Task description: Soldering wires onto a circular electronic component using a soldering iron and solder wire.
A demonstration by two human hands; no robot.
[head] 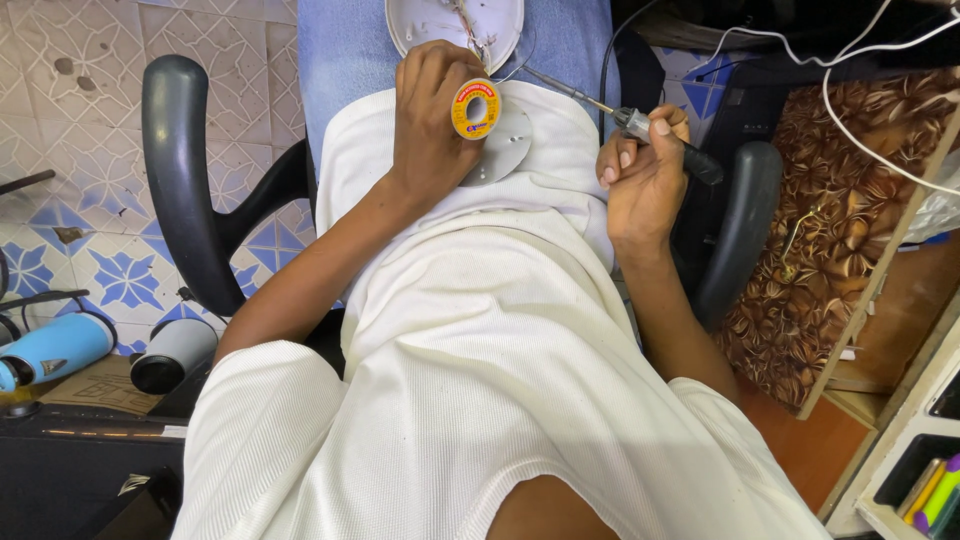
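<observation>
**Solder spool and iron poised over an open white housing**

Top centre of the frame, and both hands are busy. The left hand (pixel 432 118) is clamped around a yellow solder spool (pixel 476 108), fingers curled over it, the spool's face turned to the camera. It sits just above a round metal disc (pixel 503 150) resting on the person's white shirt (pixel 480 330). Over to the right, the right hand (pixel 645 165) is clenched on the black handle of a soldering iron (pixel 640 125), its thin shaft angling up and left toward the white round housing (pixel 455 28) at the top edge, where loose wires (pixel 470 30) spill out. Whether the tip is touching anything there, I can't tell.

The risks, as I judge them: all of this lies on the lap, on blue jeans (pixel 345 60) and shirt fabric, so a slip of the iron could scorch cloth or skin. The disc lies loose and could slide off. The left fingers are near the iron's shaft, so a twitch could bring them into contact. And the white cable (pixel 860 95) trailing across the upper right could snag and tug the iron off line.
</observation>
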